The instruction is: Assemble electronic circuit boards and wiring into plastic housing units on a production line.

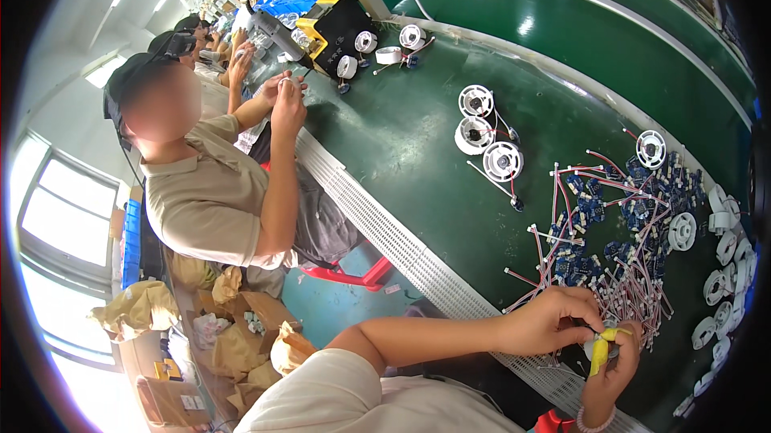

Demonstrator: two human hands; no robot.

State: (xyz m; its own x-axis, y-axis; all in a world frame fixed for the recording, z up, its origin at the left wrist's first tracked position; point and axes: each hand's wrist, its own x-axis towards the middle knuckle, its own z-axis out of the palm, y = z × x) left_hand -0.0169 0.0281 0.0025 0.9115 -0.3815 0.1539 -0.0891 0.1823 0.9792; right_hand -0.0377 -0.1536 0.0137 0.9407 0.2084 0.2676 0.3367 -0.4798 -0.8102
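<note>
In front of me, at the table's near edge, my left hand (554, 322) and my right hand (617, 365) meet with bent fingers. Between them is a small whitish part (590, 350), mostly covered by the fingers, so its exact kind is unclear. The left fingertips pinch at something dark on its upper side. Yellow covers (599, 355) wrap fingertips of the right hand, which grips the part from the right. Just beyond both hands lies a heap of blue circuit boards (590, 200) with red and white wire leads (630, 292).
Three white round housings (475, 135) with wires stand mid-table. More white rings (715, 288) line the right edge. A co-worker (217, 184) sits at left, handling a small part near a black-and-yellow box (341, 31). A perforated metal strip (401, 248) edges the green table (385, 128).
</note>
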